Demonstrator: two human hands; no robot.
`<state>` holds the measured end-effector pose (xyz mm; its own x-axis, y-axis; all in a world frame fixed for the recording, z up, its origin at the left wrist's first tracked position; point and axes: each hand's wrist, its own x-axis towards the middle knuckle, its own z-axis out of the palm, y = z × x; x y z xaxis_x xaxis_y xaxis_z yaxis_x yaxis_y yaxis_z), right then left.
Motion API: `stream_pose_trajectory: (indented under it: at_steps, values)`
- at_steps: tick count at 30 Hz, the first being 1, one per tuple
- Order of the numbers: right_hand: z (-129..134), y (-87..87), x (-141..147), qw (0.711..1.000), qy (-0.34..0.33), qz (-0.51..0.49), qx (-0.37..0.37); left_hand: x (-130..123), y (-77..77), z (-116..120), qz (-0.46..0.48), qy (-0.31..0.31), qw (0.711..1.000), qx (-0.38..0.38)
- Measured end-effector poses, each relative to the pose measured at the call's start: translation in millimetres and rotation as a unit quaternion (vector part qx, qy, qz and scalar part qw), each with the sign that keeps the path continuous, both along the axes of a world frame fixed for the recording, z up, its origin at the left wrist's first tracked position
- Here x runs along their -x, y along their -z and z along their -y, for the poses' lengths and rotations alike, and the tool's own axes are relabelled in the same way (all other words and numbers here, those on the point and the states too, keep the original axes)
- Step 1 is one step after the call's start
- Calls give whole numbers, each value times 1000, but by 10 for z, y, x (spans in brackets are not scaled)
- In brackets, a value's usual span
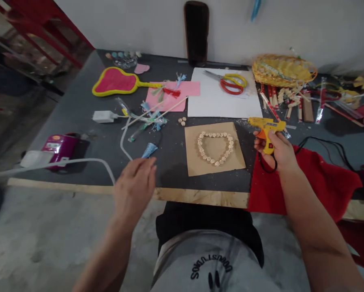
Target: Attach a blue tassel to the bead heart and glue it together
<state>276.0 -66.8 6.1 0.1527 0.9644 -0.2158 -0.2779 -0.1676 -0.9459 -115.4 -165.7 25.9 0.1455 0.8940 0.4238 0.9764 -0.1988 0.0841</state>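
In my right hand (277, 148) is a yellow hot glue gun (268, 125), its nozzle pointing left and my fingers around the handle. My left hand (136, 178) is closed at the table's front edge, with a small blue tassel (150, 150) standing out past its fingertips. Between the hands lies a square of brown cardboard (191, 156). Small pale flower-shaped pieces (217, 163) form a heart outline on it. A few loose pieces (182, 121) of the same kind sit just beyond its upper left corner.
Red-and-yellow scissors (233, 83) rest on white board (203, 107), near a wicker basket (283, 73). A phone (196, 34) leans on the wall. Left are a pink-and-yellow hand mirror (118, 81), a white cable (78, 161) and a purple box (60, 148); red cloth (315, 182) drapes right.
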Motion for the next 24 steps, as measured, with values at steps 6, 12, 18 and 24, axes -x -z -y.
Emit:
stream_pose_trajectory:
  at_steps: [6, 12, 18, 24]
  values:
    - [-29, 33, -7, 1000, 1, 15, -3, 357, 73, -307, -21, -70, 991, 109]
    - [-77, 36, -38, 1000, -17, 22, 9, 418, 127, -375, -19, -40, 996, 77]
    - [-27, -90, -157, 997, -49, 35, 39, 293, -42, -361, 15, -39, 998, 51]
    - [120, -216, -293, 994, -43, 92, 47, 122, -152, -295, 291, -61, 951, 86]
